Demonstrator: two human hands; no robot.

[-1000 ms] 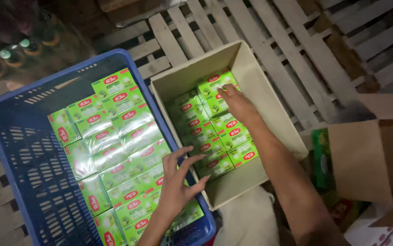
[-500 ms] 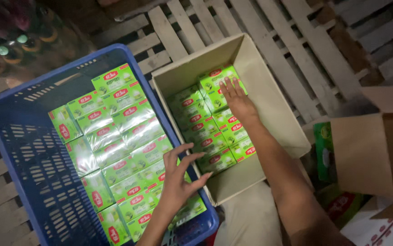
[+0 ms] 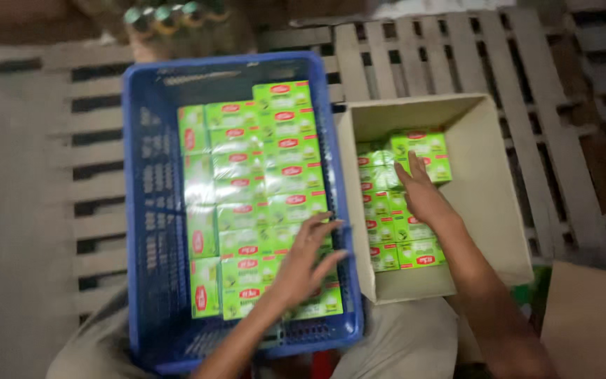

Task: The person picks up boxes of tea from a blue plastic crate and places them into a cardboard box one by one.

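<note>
1. Packing looked well along, judged from the layout: the blue crate [image 3: 150, 210] already held green packets [image 3: 261, 189] in tidy rows over most of its floor, with a bare strip along its left wall.
2. The cardboard box [image 3: 489, 203], touching the crate's right wall, carried a smaller batch of the same boxed packets [image 3: 387, 210] along its left half; its right half showed bare cardboard.
3. Which container was being filled and which emptied could not be told from this one view.
4. The left hand [image 3: 310, 256] lay over the near rows in the crate, fingers spread wide and slightly curled, palm down on the packets, gripping nothing that I could make out.
5. The right hand [image 3: 422, 196] reached into the box, flat and open, fingers together and pointing away, resting on the packet tops; no packet looked lifted.
6. Both forearms came up from the bottom edge, spreading apart toward the two containers.
7. Crate and box sat on a slatted wooden pallet [image 3: 401, 56]; some capped bottles [image 3: 162, 15] stood beyond the crate, blurred.
</note>
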